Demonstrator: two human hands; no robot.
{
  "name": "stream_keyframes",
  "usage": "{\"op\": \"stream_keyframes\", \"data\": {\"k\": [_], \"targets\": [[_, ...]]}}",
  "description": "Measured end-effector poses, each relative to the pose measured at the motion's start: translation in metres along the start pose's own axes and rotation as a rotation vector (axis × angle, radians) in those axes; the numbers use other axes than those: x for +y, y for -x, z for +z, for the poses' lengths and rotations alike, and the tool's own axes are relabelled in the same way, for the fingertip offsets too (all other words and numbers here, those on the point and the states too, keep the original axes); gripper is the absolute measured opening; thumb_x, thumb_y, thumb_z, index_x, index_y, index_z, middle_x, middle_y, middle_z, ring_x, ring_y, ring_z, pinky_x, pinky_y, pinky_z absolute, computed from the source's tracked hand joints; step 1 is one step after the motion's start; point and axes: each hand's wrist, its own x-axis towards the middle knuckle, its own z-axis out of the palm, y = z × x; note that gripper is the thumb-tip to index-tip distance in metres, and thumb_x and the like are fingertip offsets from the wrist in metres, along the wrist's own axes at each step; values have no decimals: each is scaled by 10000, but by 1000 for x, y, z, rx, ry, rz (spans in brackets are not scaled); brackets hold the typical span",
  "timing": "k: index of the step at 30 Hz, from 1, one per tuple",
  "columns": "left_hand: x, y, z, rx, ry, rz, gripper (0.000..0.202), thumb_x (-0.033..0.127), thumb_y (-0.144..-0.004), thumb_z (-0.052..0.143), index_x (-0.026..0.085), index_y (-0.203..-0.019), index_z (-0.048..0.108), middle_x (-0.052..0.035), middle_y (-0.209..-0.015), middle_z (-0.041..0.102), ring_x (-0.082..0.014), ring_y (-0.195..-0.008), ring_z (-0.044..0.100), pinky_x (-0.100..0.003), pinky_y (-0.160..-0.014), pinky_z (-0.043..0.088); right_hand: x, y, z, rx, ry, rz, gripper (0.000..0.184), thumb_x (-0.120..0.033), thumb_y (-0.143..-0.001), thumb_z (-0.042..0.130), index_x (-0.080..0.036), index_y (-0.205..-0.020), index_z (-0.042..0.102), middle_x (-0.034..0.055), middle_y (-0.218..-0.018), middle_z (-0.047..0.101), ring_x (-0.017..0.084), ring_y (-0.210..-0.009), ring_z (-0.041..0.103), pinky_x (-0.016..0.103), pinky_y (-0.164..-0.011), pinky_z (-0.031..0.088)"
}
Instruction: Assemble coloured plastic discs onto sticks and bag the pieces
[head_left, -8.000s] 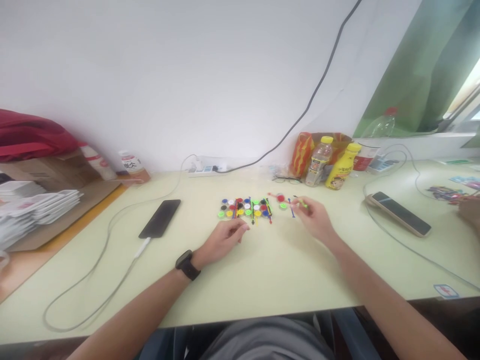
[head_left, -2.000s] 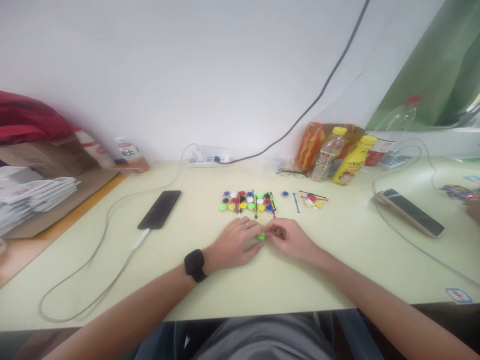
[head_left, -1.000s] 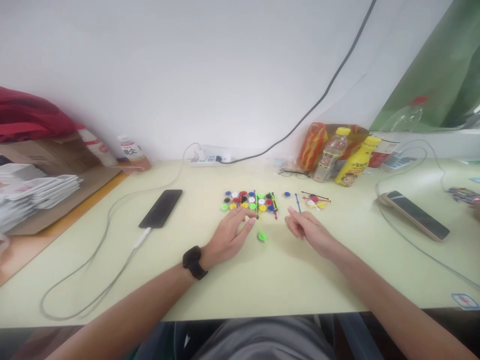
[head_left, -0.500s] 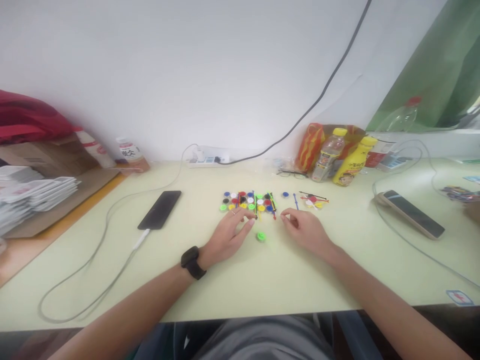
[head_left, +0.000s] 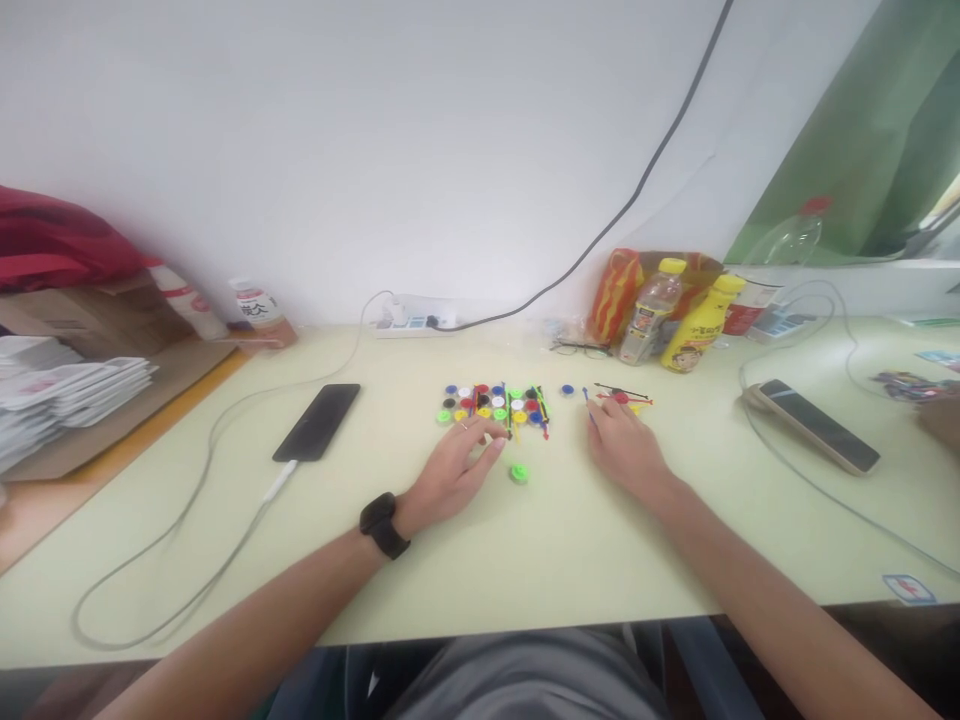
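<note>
In the head view, a person's left hand point(head_left: 450, 468), thumb and forefinger parted around nothing, is near a green disc point(head_left: 519, 474) at mid-frame, below rows of coloured discs point(head_left: 499, 401). Right of centre, the right hand's point(head_left: 624, 445) bent fingers meet a blue arrow point(head_left: 586, 394); whether they grip it cannot be told.

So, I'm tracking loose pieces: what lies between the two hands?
In the head view, a green disc lies between the left hand and the right hand; part of the coloured disc group lies farther back.
</note>
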Motion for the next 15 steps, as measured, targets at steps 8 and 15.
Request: {"op": "stream_keyframes", "data": {"k": [8,15], "targets": [[0,0,0,5,11,-17,285,417,-1094,440,239,-1130,660,-57,-1116,689,-229,-1020,612,-400,-963,485,-4,0,-4,-52,-7,-10,281,-205,-1032,406,-167,-1171,647,180,-1132,662,305,-1023,636,378,-777,444],[0,0,-1,-1,14,-16,275,402,-1096,446,236,-1133,662,-50,-1111,693,-220,-1007,612,-387,-957,473,-2,-2,-8,-73,-106,18,260,-220,-1017,475,-230,-1162,691,98,-1145,703,264,-990,648,340,-717,394]]}}
